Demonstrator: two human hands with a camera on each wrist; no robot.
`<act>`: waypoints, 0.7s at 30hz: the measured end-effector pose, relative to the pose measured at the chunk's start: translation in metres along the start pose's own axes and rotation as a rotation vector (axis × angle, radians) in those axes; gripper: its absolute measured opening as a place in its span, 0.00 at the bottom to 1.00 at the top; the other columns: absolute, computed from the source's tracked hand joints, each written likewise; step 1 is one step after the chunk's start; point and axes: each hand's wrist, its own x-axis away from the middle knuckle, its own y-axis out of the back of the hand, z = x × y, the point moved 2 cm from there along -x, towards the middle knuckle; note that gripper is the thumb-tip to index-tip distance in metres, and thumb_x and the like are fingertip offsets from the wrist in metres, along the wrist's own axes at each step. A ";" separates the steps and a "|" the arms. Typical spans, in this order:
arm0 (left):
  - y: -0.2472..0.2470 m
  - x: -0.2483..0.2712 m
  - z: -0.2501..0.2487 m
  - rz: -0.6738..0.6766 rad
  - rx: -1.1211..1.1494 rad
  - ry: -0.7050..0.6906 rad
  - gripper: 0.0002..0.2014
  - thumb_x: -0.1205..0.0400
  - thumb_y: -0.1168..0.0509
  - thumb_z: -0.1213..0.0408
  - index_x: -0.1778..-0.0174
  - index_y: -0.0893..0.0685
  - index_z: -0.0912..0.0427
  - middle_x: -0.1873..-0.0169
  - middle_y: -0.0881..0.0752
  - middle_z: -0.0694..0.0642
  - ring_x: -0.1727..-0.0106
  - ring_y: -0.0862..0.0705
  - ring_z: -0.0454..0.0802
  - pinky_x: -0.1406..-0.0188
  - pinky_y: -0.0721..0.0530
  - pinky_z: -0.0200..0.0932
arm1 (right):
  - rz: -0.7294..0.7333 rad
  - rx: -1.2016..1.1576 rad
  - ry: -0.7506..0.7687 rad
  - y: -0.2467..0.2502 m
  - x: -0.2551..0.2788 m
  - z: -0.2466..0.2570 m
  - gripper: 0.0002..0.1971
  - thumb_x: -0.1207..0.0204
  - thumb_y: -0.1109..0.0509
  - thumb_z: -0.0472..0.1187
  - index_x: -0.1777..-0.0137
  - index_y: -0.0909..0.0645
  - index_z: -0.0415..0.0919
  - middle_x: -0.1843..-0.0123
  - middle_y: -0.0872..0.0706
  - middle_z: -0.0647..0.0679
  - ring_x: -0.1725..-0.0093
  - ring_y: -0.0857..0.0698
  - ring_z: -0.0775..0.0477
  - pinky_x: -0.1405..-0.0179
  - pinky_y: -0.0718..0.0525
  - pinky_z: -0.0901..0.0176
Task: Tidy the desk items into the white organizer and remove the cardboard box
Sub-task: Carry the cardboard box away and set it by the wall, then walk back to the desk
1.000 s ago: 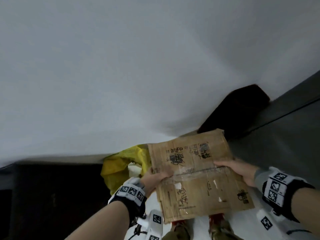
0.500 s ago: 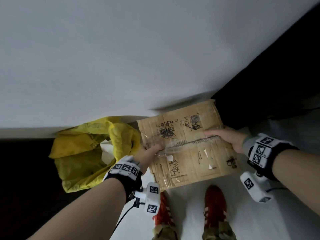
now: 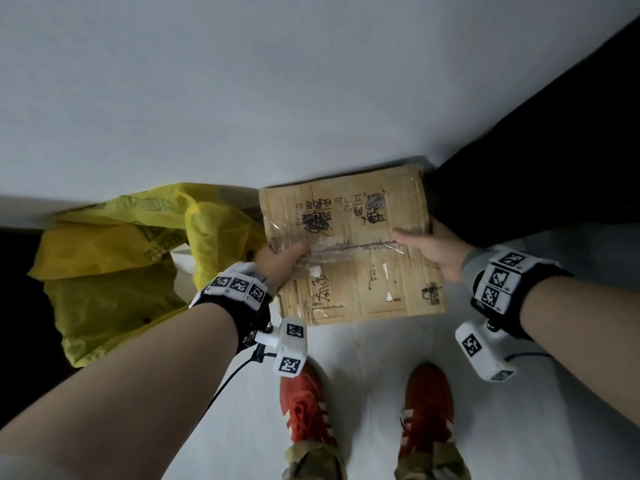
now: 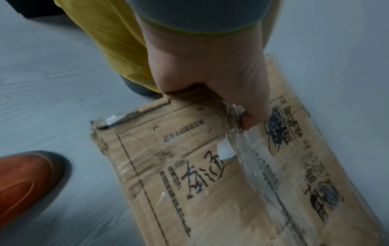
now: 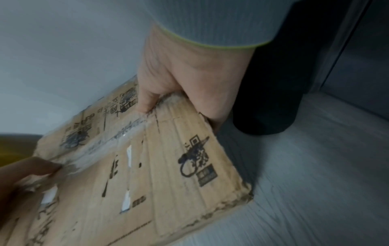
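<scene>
On the far left a yellow bag (image 3: 114, 268) sits on the pale floor (image 3: 363, 393), right against the white wall (image 3: 311, 81). Its right side is just beside the left edge of the cardboard box (image 3: 349, 251). The box is flat and held in the air, low by the wall. Under it the floor is open, down to two red shoes (image 3: 304, 407).

The left hand (image 3: 280, 265) grips the box's left edge. Its thumb (image 4: 254, 116) lies on top, on the clear tape, and the other fingers curl under, out of sight.

The right hand (image 3: 433, 247) grips the right edge. Its thumb (image 5: 147, 99) presses on top by the tape, and the fingers wrap under the edge.

A dark thing (image 3: 519, 168) stands just beside the box on the right, so there is little room on that side.
</scene>
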 end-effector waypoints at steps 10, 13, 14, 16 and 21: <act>-0.008 0.069 -0.033 -0.250 -0.341 0.031 0.38 0.27 0.29 0.45 0.26 0.30 0.65 0.41 0.15 0.61 0.45 0.14 0.61 0.43 0.12 0.57 | -0.288 0.424 -0.056 -0.012 0.044 0.042 0.39 0.27 0.23 0.56 0.22 0.32 0.40 0.32 0.18 0.43 0.35 0.16 0.39 0.36 0.15 0.42; 0.001 0.122 -0.067 -0.204 -0.398 0.053 0.21 0.16 0.35 0.56 0.32 0.25 0.67 0.38 0.19 0.62 0.38 0.18 0.63 0.36 0.18 0.54 | -0.331 0.564 -0.067 -0.020 0.087 0.078 0.38 0.26 0.26 0.50 0.20 0.36 0.34 0.31 0.20 0.39 0.34 0.18 0.37 0.41 0.16 0.49; -0.001 0.133 -0.077 -0.132 -0.445 0.012 0.15 0.15 0.37 0.55 0.43 0.21 0.65 0.43 0.18 0.62 0.44 0.17 0.62 0.41 0.18 0.52 | -0.341 0.600 -0.057 -0.021 0.096 0.085 0.36 0.25 0.27 0.49 0.22 0.34 0.33 0.32 0.20 0.39 0.34 0.18 0.37 0.42 0.17 0.51; 0.013 0.171 -0.100 -0.006 -0.522 -0.040 0.17 0.13 0.40 0.53 0.62 0.25 0.61 0.56 0.17 0.61 0.56 0.17 0.57 0.49 0.16 0.48 | -0.315 0.671 -0.012 -0.029 0.129 0.109 0.24 0.24 0.28 0.46 0.33 0.26 0.33 0.39 0.17 0.39 0.39 0.16 0.36 0.46 0.17 0.51; 0.072 0.263 -0.136 0.049 -0.385 -0.139 0.17 0.20 0.35 0.51 0.52 0.16 0.63 0.58 0.10 0.60 0.51 0.09 0.61 0.46 0.09 0.60 | -0.171 0.748 0.049 -0.071 0.212 0.169 0.13 0.24 0.30 0.41 0.47 0.15 0.31 0.50 0.10 0.34 0.51 0.11 0.33 0.49 0.12 0.41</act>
